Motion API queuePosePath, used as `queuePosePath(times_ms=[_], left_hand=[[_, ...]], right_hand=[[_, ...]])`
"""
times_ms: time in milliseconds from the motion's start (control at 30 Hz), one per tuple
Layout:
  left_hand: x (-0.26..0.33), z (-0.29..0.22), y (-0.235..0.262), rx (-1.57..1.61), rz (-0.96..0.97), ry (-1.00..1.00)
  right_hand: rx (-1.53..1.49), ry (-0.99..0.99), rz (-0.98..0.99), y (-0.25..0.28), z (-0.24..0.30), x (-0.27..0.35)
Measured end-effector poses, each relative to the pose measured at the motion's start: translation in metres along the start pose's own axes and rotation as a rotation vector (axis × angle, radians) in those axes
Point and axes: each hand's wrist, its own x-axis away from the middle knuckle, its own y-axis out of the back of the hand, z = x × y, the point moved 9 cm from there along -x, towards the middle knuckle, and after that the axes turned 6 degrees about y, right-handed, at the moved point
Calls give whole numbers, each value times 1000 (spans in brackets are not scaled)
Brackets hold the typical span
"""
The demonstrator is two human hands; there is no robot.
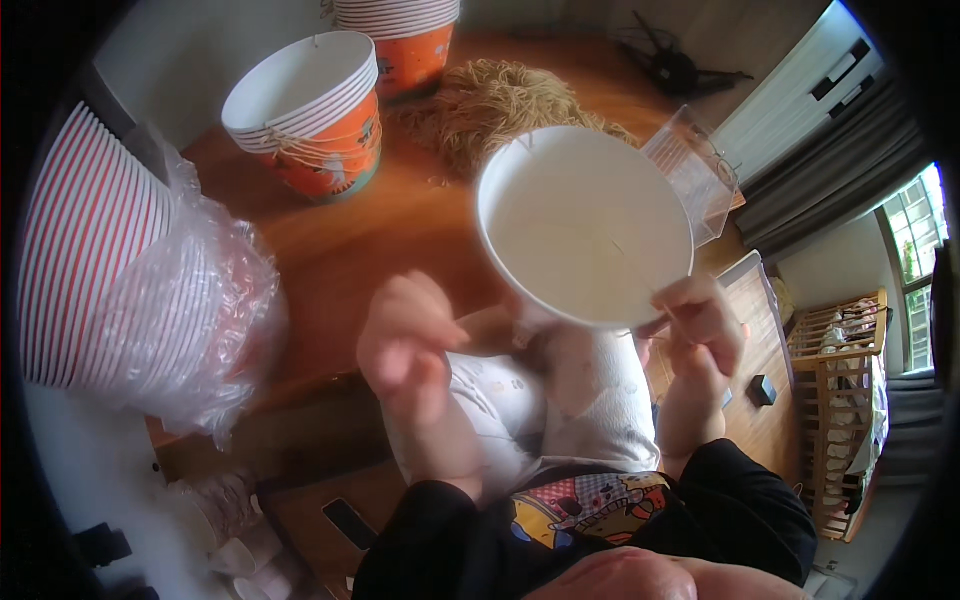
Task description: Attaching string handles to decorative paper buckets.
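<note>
Hands: right [700, 325] grips one white bucket [585, 225]; two orange stacks [315, 115] behind.

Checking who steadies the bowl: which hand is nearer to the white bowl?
Right. The right hand touches the white bowl at its lower rim; the left hand is apart, lower left.
</note>
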Motion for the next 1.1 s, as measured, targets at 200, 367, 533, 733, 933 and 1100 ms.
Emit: queuePosePath(times_ms=[200, 367, 533, 733, 933, 1100], left_hand=[[11, 12, -31, -52, 445, 320], [44, 42, -61, -306, 944, 698], [68, 62, -74, -476, 1115, 707], [91, 74, -87, -361, 1189, 851], [78, 68, -104, -288, 1018, 837], [64, 60, -110, -44, 671, 744]], right_hand=[[132, -95, 105, -39, -14, -16], [48, -120, 137, -61, -25, -21], [177, -94, 127, -65, -17, -28], [9, -142, -3, -51, -23, -17], [-57, -185, -219, 1, -34, -6], [-160, -377, -234, 27, -49, 9]])
